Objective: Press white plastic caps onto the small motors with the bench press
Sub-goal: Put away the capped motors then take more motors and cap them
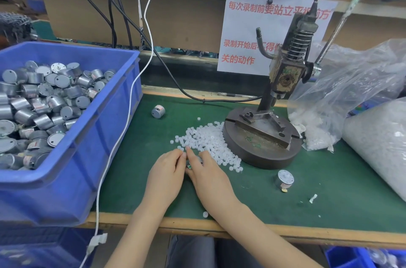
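Note:
A loose heap of white plastic caps (208,140) lies on the green mat, left of the bench press (261,138). My left hand (167,173) and my right hand (208,175) meet at the heap's near edge, fingers curled together. Between them they hold a small motor (189,166), mostly hidden, and my left fingertips pinch a white cap. Another motor (284,180) stands on the mat to the right, and one more motor (158,111) lies farther back. The press fixture holds nothing.
A blue bin (118,100) full of silver motors fills the left. Clear plastic bags (351,100) of caps sit right of the press. The press lever (342,19) rises at upper right. A white cable (123,131) and black cables cross the mat. One cap (205,214) lies near the front edge.

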`<state>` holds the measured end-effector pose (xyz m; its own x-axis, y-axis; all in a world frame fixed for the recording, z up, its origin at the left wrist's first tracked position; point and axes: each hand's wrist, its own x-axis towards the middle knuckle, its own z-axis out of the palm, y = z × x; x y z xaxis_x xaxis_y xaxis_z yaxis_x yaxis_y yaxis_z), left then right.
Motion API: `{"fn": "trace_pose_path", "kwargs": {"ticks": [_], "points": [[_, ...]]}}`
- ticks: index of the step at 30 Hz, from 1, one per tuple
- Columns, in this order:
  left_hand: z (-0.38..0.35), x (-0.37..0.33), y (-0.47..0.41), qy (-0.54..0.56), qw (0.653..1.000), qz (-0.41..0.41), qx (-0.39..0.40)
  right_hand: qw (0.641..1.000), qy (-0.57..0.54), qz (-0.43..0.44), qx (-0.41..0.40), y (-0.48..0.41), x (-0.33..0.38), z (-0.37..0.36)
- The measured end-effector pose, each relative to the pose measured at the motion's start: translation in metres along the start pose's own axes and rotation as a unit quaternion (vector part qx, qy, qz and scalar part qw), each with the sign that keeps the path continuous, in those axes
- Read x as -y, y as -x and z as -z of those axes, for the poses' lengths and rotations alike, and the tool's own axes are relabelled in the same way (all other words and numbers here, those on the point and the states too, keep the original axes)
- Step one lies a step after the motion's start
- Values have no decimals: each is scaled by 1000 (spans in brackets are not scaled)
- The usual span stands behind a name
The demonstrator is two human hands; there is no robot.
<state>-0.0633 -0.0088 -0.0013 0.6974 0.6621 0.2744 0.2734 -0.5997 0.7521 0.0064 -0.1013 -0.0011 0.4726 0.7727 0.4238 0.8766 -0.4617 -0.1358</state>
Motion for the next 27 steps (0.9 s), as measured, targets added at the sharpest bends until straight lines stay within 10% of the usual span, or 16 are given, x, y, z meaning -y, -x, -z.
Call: {"fn": "trace_pose_path", "kwargs": {"ticks": [3, 20, 27], "points": [[0, -1, -1, 11, 1000, 8, -6, 988, -123, -49, 78, 0, -10, -2], [0, -1, -2, 27, 999, 17, -14, 801, -529, -261, -104, 3, -23, 18], [1, -2, -1, 20, 1000, 10, -8, 617, -711, -319, -108, -6, -27, 29]]}}
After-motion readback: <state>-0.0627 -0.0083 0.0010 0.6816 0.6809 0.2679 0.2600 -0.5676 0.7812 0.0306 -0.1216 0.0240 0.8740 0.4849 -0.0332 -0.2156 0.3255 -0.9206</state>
